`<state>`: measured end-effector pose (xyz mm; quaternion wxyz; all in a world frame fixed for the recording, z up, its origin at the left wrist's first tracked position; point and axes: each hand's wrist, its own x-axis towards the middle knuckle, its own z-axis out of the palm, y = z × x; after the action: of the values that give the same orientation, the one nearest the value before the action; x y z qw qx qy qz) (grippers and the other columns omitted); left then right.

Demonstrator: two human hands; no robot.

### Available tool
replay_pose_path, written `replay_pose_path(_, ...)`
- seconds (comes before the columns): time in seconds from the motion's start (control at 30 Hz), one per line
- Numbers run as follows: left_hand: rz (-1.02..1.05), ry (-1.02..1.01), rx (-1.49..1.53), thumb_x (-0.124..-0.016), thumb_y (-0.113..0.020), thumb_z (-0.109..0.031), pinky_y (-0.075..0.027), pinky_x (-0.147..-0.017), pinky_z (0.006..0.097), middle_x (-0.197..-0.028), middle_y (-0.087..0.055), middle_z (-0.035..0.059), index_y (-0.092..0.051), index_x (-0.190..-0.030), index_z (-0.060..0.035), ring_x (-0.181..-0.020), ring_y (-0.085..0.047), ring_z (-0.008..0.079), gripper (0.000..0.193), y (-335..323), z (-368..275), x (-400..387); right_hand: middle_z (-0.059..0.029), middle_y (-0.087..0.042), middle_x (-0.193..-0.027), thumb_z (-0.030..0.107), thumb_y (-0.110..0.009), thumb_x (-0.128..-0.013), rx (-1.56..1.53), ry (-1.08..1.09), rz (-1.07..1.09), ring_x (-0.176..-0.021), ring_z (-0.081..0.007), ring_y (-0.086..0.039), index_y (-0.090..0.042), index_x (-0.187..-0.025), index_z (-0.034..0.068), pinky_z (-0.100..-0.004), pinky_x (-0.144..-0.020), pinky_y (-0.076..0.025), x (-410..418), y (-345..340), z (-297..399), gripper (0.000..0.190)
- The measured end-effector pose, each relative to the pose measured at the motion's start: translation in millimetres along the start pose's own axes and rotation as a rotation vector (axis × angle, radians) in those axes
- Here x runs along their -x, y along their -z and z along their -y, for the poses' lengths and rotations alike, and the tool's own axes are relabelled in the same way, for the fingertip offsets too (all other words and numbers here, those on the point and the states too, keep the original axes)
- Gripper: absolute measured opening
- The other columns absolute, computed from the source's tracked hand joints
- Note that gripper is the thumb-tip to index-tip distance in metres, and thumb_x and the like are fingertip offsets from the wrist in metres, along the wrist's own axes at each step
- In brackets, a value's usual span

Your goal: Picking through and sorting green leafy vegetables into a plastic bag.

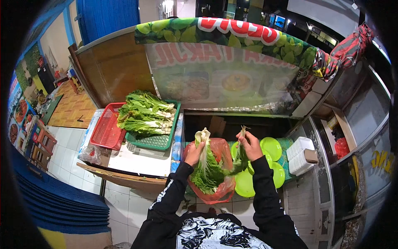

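My left hand [193,153] grips a head of leafy greens [205,174] near its pale stem end, which points up and away from me. The leaves hang down over a red plastic bag [224,152]. In my right hand [250,147] is a thinner, darker wilted leaf [240,160], pinched by its stalk, its tip drooping towards the bag. To the left, several heads of the same greens [146,113] lie in a green plastic basket [149,144], stems to the right. A red plastic basket [107,130] beside it holds small scraps.
Lime-green plates [244,183] lie right of the bag, partly behind my right forearm. White foam food boxes [300,152] are stacked further right. A clear plastic bag [90,154] rests at the left table corner. A glass panel with a printed banner [230,77] rises in front.
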<state>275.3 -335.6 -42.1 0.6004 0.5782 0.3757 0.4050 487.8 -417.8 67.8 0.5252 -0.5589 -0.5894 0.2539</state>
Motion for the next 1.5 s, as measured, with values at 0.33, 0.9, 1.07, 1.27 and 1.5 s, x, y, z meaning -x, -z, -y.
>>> replay_pose_path(0.33, 0.008, -0.024, -0.049, -0.084, -0.032, -0.044, -0.036, -0.066, 0.0251, -0.082, -0.051, 0.0036, -0.047, -0.099, 0.0017, -0.074, -0.043, 0.0103, 0.051, -44, -35, 5, -0.0033, -0.057, -0.063, 0.011, -0.07, -0.06, -0.135, -0.056, -0.176, -0.057, -0.006, -0.052, -0.054, -0.073, 0.0, -0.0205, -0.052, -0.042, -11, -68, 11, 0.023)
replay_pose_path(0.9, 0.17, -0.124, 0.165, -0.085, -0.039, -0.032, -0.03, -0.085, 0.0242, -0.103, -0.048, 0.0051, -0.04, -0.11, 0.0017, -0.097, -0.041, 0.0111, 0.042, -56, -39, 36, -0.0047, -0.059, -0.071, 0.009, -0.066, -0.064, -0.156, -0.211, -0.111, -0.064, -0.0081, -0.055, -0.057, -0.083, -0.001, -0.0198, -0.059, -0.043, 24, -71, -29, 0.024)
replay_pose_path(1.07, 0.158, -0.132, 0.216, -0.085, -0.039, -0.027, -0.03, -0.085, 0.0241, -0.104, -0.048, 0.0045, -0.042, -0.11, 0.0013, -0.097, -0.041, 0.0104, 0.037, -61, -42, 42, -0.0053, -0.058, -0.068, 0.013, -0.063, -0.065, -0.288, -0.139, -0.112, -0.064, -0.0096, -0.055, -0.057, -0.08, -0.003, -0.0225, -0.056, -0.043, 27, -68, -37, 0.022)
replay_pose_path(1.27, 0.088, -0.106, 0.128, -0.086, -0.036, -0.026, -0.031, -0.084, 0.0246, -0.105, -0.047, 0.0049, -0.042, -0.11, 0.002, -0.097, -0.042, 0.0114, 0.037, -65, -22, 39, -0.0079, -0.055, -0.08, 0.018, -0.066, -0.063, 0.03, -0.171, -0.141, -0.063, -0.0116, -0.053, -0.057, -0.084, -0.002, -0.0249, -0.057, -0.042, 33, -61, -33, 0.03)
replay_pose_path(1.5, 0.045, -0.153, 0.041, -0.086, -0.036, -0.026, -0.028, -0.088, 0.0254, -0.113, -0.04, 0.0085, -0.031, -0.117, 0.0008, -0.105, -0.036, 0.0142, 0.041, -68, -25, 53, -0.002, -0.051, -0.098, 0.018, -0.049, -0.081, -0.436, -0.442, 0.385, -0.087, -0.0074, -0.046, -0.047, -0.104, -0.001, -0.0202, -0.075, -0.036, 38, -51, -53, 0.03)
